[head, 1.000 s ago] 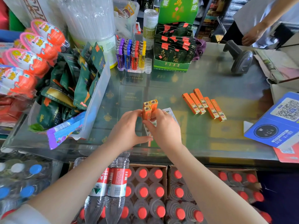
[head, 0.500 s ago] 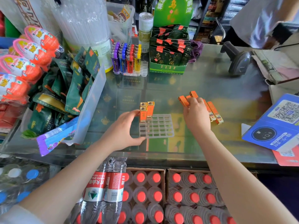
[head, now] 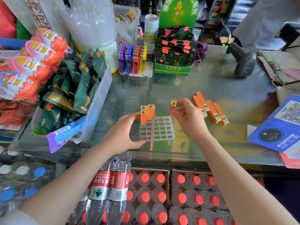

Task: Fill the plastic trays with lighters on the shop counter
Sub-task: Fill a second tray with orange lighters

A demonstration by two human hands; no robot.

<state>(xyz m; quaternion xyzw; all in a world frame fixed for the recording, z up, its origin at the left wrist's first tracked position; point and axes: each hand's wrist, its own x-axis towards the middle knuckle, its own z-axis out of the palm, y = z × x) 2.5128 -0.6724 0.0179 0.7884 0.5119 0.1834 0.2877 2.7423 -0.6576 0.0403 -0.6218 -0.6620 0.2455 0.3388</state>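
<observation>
Tray: clear plastic grid tray point(head: 157, 129) lies flat on the glass-topped bench point(head: 211, 85), close to its near edge; most cells are vacant.
Loaded lighters: three orange lighters with gold caps point(head: 146, 114) stand upright in the tray's far-left corner cells.
Left hand: left hand point(head: 121, 135) grips the tray's left edge, fingers curled at the far-left corner beside the upright lighters, thumb at the near-left corner.
Right hand: right hand point(head: 188, 120) is raised just beyond the tray's far-right corner; fingers pinch one orange lighter point(head: 173, 108), gold cap up, tilted slightly.
Loose stock: four orange lighters point(head: 211, 110) lie flat side by side on the bench, to the right of the right hand.
Open room: bare glass extends beyond the tray toward the back row of goods, and to the right of the loose stock up to a blue QR-code card point(head: 282, 125).
Back row: second tray of translucent purple, blue, red and yellow lighters point(head: 132, 60) stands beside a green carton of dark sachets point(head: 174, 57); black barcode scanner point(head: 243, 60) at far right.
Left side: frosted plastic bin point(head: 99, 101) of green foil packets borders the working area.
Readable labels: bottles point(head: 110, 189) below the bench edge read "NONGFU SPRING".
</observation>
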